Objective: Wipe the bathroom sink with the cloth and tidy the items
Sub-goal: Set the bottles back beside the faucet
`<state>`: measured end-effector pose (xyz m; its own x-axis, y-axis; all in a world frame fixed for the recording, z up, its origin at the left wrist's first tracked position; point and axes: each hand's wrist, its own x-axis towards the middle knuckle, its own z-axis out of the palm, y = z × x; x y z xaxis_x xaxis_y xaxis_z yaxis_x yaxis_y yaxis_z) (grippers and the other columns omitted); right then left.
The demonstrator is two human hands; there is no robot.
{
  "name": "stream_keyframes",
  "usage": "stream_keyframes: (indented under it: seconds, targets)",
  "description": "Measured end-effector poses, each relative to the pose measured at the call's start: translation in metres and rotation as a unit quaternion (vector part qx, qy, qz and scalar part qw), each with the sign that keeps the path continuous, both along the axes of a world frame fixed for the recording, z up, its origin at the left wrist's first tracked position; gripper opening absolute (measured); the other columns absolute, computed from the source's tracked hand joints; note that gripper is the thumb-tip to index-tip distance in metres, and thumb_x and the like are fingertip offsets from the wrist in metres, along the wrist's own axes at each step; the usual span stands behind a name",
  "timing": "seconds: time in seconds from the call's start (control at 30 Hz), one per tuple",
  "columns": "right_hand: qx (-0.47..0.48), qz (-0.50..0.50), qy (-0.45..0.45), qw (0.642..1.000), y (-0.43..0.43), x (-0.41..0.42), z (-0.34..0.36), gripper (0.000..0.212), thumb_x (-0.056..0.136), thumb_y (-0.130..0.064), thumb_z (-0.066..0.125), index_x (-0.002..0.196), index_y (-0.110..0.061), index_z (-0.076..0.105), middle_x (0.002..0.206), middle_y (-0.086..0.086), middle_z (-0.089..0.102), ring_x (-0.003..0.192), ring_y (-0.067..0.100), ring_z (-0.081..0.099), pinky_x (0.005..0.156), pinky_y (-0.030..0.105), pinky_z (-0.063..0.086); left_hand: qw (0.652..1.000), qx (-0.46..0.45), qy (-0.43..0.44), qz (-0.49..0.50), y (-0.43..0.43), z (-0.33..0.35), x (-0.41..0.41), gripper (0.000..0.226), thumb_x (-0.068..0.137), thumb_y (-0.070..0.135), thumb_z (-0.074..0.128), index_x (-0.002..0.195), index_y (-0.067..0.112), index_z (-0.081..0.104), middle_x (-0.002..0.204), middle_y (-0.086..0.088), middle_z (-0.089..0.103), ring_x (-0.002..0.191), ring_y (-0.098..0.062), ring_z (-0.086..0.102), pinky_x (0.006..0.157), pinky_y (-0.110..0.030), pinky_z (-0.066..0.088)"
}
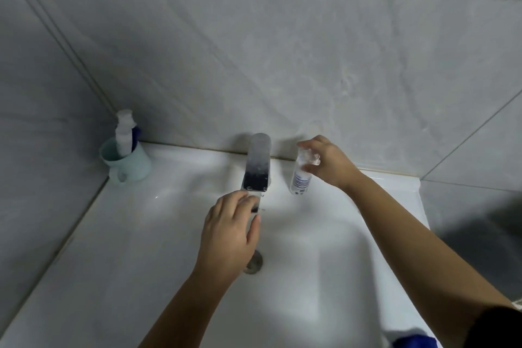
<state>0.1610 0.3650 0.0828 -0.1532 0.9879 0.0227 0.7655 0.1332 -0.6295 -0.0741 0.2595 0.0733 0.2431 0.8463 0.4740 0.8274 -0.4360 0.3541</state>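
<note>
A white sink (pixel 141 248) fills the lower view, with a chrome tap (pixel 257 164) at its back and a metal drain (pixel 254 263) partly hidden by my left wrist. My left hand (pixel 230 237) hovers under the tap's spout, fingers curled near its tip; whether it touches the spout is unclear. A small white bottle (pixel 300 178) with a clear cap stands on the ledge right of the tap. My right hand (pixel 327 161) grips its top. A blue and white cloth (pixel 406 339) lies at the bottom right edge.
A pale green mug (pixel 130 164) with a white tube and a blue item in it stands at the sink's back left corner. Grey tiled walls close in behind and on the left. A dark area lies beyond the sink's right edge.
</note>
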Motion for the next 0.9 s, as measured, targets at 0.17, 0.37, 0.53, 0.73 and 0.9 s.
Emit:
stream_keyframes:
  seconds: [0.17, 0.37, 0.53, 0.73, 0.9]
  targets:
    - [0.004, -0.003, -0.02, 1.0, -0.002, -0.007, -0.001, 0.051, 0.075, -0.011, 0.069, 0.123, -0.015, 0.053, 0.113, 0.009, 0.049, 0.096, 0.026, 0.054, 0.079, 0.029, 0.043, 1.0, -0.013, 0.01, 0.008, -0.003, 0.001, 0.002, 0.036, 0.082, 0.029, 0.042, 0.099, 0.009, 0.067, 0.103, -0.006, 0.064, 0.098, -0.016, 0.047, 0.079, -0.033, 0.05]
    - [-0.003, 0.001, -0.015, 1.0, -0.016, -0.004, 0.0, 0.071, 0.077, -0.015, 0.07, 0.139, -0.021, 0.035, 0.122, 0.006, 0.045, 0.106, 0.021, 0.049, 0.079, 0.022, 0.037, 1.0, -0.021, 0.011, -0.004, -0.005, 0.002, 0.013, 0.036, 0.081, 0.029, 0.042, 0.1, 0.009, 0.066, 0.106, -0.006, 0.063, 0.098, -0.018, 0.05, 0.084, -0.031, 0.044]
    - [0.035, -0.158, 0.036, 0.986, -0.047, 0.043, -0.005, 0.065, 0.079, -0.014, 0.069, 0.137, -0.018, 0.039, 0.127, 0.009, 0.045, 0.111, 0.021, 0.049, 0.087, 0.019, 0.033, 1.0, -0.02, 0.004, -0.007, -0.009, 0.0, 0.021, 0.038, 0.081, 0.029, 0.042, 0.101, 0.008, 0.066, 0.106, -0.008, 0.063, 0.098, -0.02, 0.047, 0.083, -0.029, 0.035]
    - [-0.104, -0.292, -0.048, 0.949, -0.085, 0.089, -0.046, 0.062, 0.076, -0.024, 0.072, 0.132, -0.017, 0.046, 0.132, 0.015, 0.042, 0.12, 0.032, 0.042, 0.098, 0.038, 0.036, 1.0, -0.025, 0.011, -0.002, -0.016, -0.008, 0.025, 0.039, 0.081, 0.03, 0.041, 0.099, 0.008, 0.067, 0.102, -0.009, 0.064, 0.097, -0.019, 0.047, 0.078, -0.034, 0.05]
    - [-0.137, -0.304, -0.085, 0.939, -0.087, 0.089, -0.063, 0.059, 0.08, -0.015, 0.064, 0.135, -0.017, 0.042, 0.133, 0.013, 0.037, 0.116, 0.037, 0.04, 0.089, 0.036, 0.04, 0.999, -0.022, 0.024, -0.001, -0.017, -0.012, 0.023, 0.038, 0.08, 0.03, 0.042, 0.098, 0.008, 0.068, 0.101, -0.008, 0.064, 0.095, -0.019, 0.047, 0.078, -0.033, 0.045]
